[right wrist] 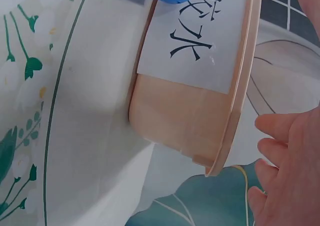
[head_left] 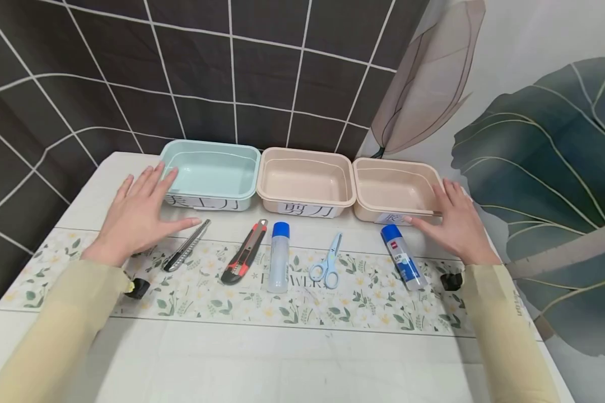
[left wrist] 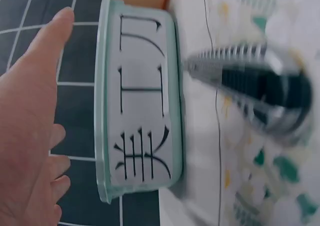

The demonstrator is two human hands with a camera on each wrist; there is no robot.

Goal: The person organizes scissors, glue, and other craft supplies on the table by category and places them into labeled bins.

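Note:
My left hand (head_left: 138,215), fingers spread, is at the left end of a light blue bin (head_left: 209,170) with a paper label on its front. Just beyond its thumb lies a silver and black utility knife (head_left: 185,247). My right hand (head_left: 456,226) is spread at the right end of a beige bin (head_left: 400,183), its thumb near a blue-capped glue bottle (head_left: 402,260). Both hands are empty. Between them lie a red and black utility knife (head_left: 244,254), a clear glue bottle with a blue cap (head_left: 279,263) and light blue scissors (head_left: 327,267).
A second beige bin (head_left: 306,178), also labelled, stands between the other two, all in a row at the back. A floral runner (head_left: 206,308) crosses the white table (head_left: 262,364). Behind hangs a dark gridded cloth (head_left: 196,61), with a leaf-patterned wall (head_left: 549,168) on the right.

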